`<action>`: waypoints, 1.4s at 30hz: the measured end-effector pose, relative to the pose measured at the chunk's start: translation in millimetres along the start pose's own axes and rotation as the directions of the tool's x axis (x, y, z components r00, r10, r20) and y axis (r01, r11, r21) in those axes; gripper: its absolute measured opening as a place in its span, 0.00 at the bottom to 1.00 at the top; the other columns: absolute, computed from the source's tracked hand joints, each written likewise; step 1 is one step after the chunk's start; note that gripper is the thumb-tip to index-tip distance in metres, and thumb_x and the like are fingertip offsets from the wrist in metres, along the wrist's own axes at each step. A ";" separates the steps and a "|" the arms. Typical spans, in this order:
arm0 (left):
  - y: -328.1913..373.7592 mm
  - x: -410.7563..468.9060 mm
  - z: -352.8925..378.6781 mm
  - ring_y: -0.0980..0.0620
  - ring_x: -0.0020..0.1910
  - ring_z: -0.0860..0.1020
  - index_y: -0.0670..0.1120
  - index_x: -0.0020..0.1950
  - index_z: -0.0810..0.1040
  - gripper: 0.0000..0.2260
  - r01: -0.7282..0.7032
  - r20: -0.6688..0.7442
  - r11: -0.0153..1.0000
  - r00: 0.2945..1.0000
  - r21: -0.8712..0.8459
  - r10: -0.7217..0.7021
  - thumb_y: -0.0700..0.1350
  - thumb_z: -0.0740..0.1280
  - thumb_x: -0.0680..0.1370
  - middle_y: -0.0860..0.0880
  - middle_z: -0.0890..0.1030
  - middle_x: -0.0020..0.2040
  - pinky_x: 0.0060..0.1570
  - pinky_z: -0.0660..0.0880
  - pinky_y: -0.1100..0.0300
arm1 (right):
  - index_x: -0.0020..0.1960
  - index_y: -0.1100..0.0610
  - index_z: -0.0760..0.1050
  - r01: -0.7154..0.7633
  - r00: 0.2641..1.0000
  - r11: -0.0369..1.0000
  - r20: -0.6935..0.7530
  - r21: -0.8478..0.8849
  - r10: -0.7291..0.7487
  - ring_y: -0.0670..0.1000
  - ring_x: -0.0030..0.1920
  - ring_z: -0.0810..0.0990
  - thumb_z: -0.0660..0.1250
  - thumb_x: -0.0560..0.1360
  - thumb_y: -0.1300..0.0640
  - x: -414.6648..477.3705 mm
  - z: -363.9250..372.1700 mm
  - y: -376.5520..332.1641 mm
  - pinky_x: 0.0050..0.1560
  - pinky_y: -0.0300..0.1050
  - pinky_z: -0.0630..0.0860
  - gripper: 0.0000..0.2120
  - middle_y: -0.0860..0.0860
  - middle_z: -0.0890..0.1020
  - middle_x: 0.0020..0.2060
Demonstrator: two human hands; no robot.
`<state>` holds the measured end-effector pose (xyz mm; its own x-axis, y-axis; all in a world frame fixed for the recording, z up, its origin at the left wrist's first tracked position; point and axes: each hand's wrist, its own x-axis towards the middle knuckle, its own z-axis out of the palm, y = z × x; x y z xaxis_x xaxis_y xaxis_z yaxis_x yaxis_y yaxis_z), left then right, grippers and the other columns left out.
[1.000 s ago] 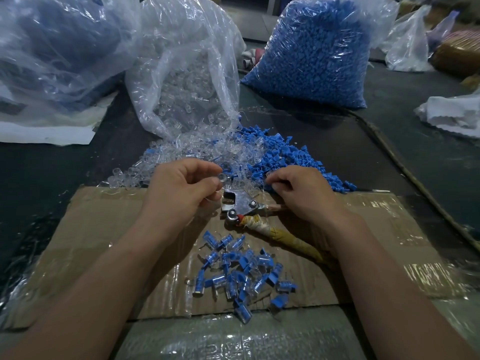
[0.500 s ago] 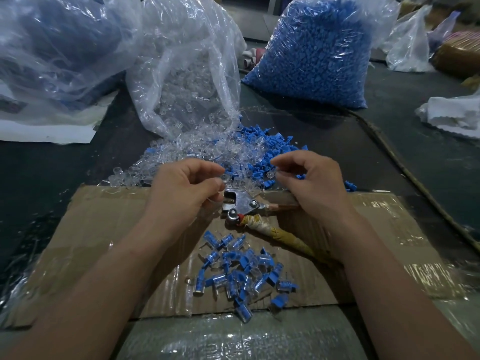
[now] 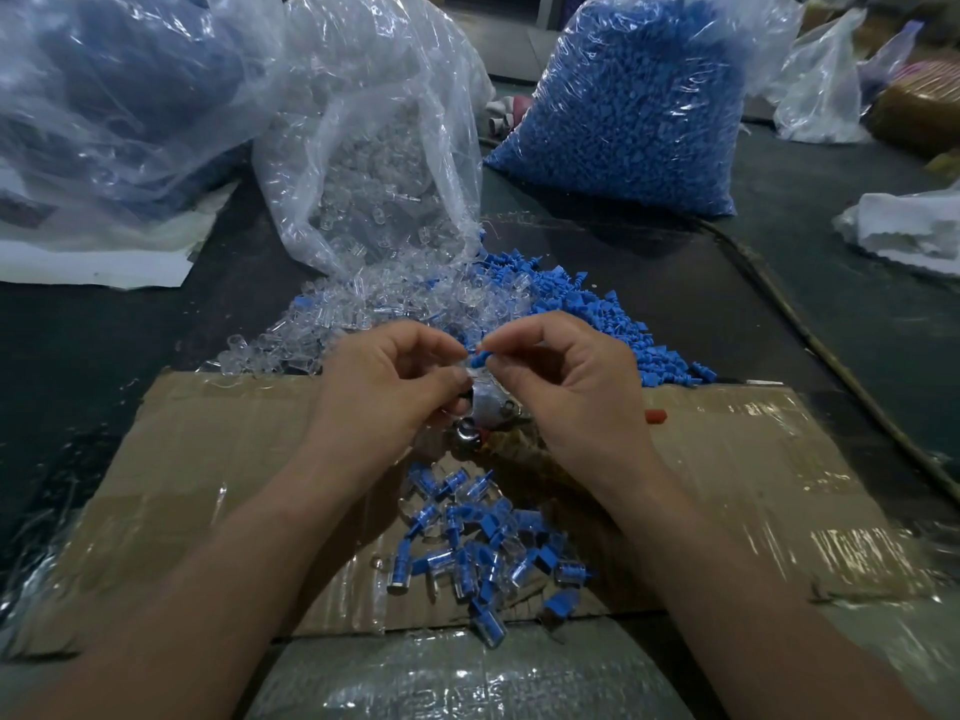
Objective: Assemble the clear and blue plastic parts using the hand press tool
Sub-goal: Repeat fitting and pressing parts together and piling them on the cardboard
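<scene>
A clear plastic bag [image 3: 374, 148] spills small clear plastic parts [image 3: 358, 314] onto the dark table [image 3: 104, 356]; just in front, the left hand [image 3: 384, 392] is curled, its thumb and forefinger pinching one clear plastic piece [image 3: 474, 375]. Touching that, a small blue plastic plug [image 3: 480, 356] is pinched in the curled right hand [image 3: 576, 392]; the metal hand press tool [image 3: 488, 407] (mostly hidden) lies beneath on taped brown cardboard [image 3: 208, 485], beside a pile of joined clear-and-blue pieces [image 3: 483, 548]; loose blue plastic parts [image 3: 597, 314] lie further right.
</scene>
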<state>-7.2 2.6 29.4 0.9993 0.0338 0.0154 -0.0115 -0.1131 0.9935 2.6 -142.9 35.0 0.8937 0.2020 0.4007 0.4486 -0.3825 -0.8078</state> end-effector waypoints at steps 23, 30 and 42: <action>1.4 1.2 -2.9 0.55 0.27 0.78 0.43 0.37 0.78 0.05 0.072 0.085 0.976 0.995 -0.205 -0.055 0.33 0.69 0.68 0.47 0.80 0.29 0.29 0.76 0.66 | 0.46 0.43 0.76 -0.047 0.983 0.996 0.182 0.077 0.032 0.42 0.45 0.79 0.73 0.67 0.63 1.4 -5.0 0.7 0.46 0.35 0.77 0.17 0.44 0.80 0.44; 5.0 1.6 -5.1 0.55 0.22 0.76 0.41 0.37 0.77 0.08 0.174 0.155 0.941 0.979 -0.290 -0.133 0.39 0.69 0.59 0.45 0.79 0.27 0.22 0.72 0.68 | 0.52 0.54 0.77 0.000 0.978 0.991 0.206 0.133 -0.028 0.41 0.44 0.80 0.72 0.66 0.66 1.1 -8.3 2.9 0.47 0.32 0.76 0.17 0.45 0.80 0.43; 3.4 3.4 -7.3 0.51 0.24 0.78 0.38 0.37 0.77 0.06 0.194 0.226 0.915 0.967 -0.354 -0.118 0.37 0.67 0.62 0.42 0.80 0.29 0.24 0.75 0.65 | 0.51 0.53 0.77 0.083 0.982 0.995 0.164 0.049 -0.090 0.40 0.42 0.80 0.71 0.66 0.59 0.6 -13.4 2.7 0.44 0.32 0.76 0.13 0.41 0.79 0.40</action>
<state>-4.1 9.6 33.6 0.9757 -0.1781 -0.1274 0.1707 0.2541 0.9520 4.4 -155.9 38.8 0.8361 0.3807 0.3950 0.5200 -0.3201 -0.7919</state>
